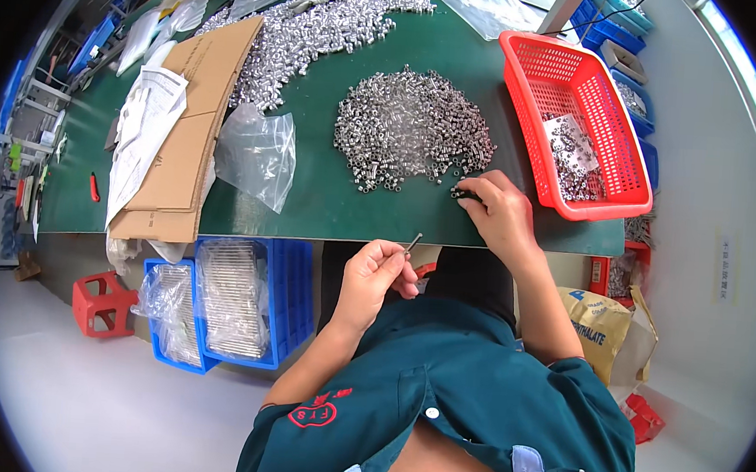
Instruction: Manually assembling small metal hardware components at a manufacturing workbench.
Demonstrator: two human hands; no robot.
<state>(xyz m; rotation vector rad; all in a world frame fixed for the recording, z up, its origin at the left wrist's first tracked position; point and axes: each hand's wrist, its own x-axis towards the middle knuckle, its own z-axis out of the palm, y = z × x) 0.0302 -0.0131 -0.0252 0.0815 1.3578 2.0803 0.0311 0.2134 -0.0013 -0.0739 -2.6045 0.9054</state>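
Observation:
My left hand [377,275] is below the table's front edge and pinches a thin metal pin [413,242] that points up and to the right. My right hand [498,211] rests on the green table [310,205] at the near edge of a heap of small silver metal sleeves [412,129]. Its fingertips are closed on a few small dark and silver pieces [462,194] from that heap.
A red plastic basket [579,118] holding more metal parts stands to the right. A larger heap of silver parts [322,30], clear plastic bags [257,153], flattened cardboard [193,127] and papers lie to the left. Blue bins [233,300] with bagged rods sit under the table edge.

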